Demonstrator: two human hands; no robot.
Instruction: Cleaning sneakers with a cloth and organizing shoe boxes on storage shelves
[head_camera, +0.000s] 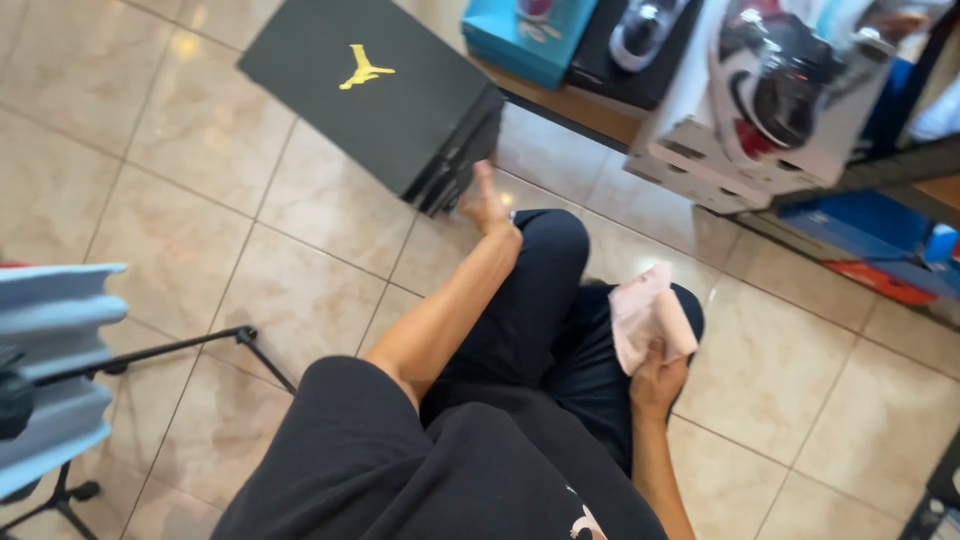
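I sit on a tiled floor with my legs in black trousers folded in front of me. My left hand (487, 203) stretches forward with fingers apart, close to the corner of a black shoe box (380, 90) with a yellow figure on its lid; whether it touches the box I cannot tell. My right hand (657, 377) rests on my right knee and grips a pale pink cloth (645, 312) that lies over the knee.
A low wooden shelf (590, 110) at the back holds a teal box (525, 35), black and white shoe boxes and a red, white and black sneaker (775, 85). Blue boxes (860, 220) sit on the right. A black tripod (170, 350) and blue-grey stacked object (50, 370) stand left.
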